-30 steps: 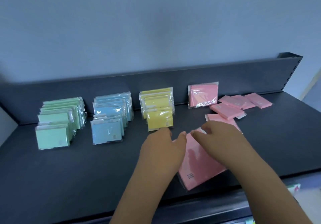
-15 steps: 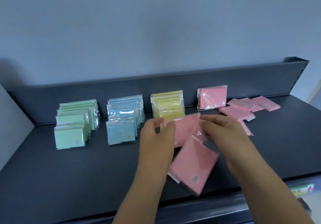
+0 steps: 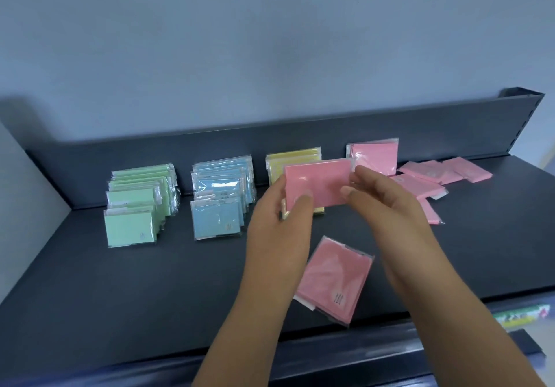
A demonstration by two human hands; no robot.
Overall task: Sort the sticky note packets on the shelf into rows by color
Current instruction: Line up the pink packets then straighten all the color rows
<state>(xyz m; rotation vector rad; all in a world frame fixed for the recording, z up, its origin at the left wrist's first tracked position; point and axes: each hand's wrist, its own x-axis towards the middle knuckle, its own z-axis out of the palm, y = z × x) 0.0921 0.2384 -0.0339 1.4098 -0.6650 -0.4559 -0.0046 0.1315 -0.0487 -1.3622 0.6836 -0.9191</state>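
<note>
Pink plastic-wrapped sticky-note packet [image 3: 319,181], long axis level, ends pinched by left hand [image 3: 279,227], right hand [image 3: 390,203]; upright pink packet [image 3: 377,154] just beyond right hand.

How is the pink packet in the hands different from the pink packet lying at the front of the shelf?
The held pink packet is up off the shelf, pinched at its ends by the left hand and right hand; the front pink packet lies flat with no hand gripping it. The held pink packet sits level; the front pink packet is turned askew. Both are pink and wrapped in clear plastic.
</note>
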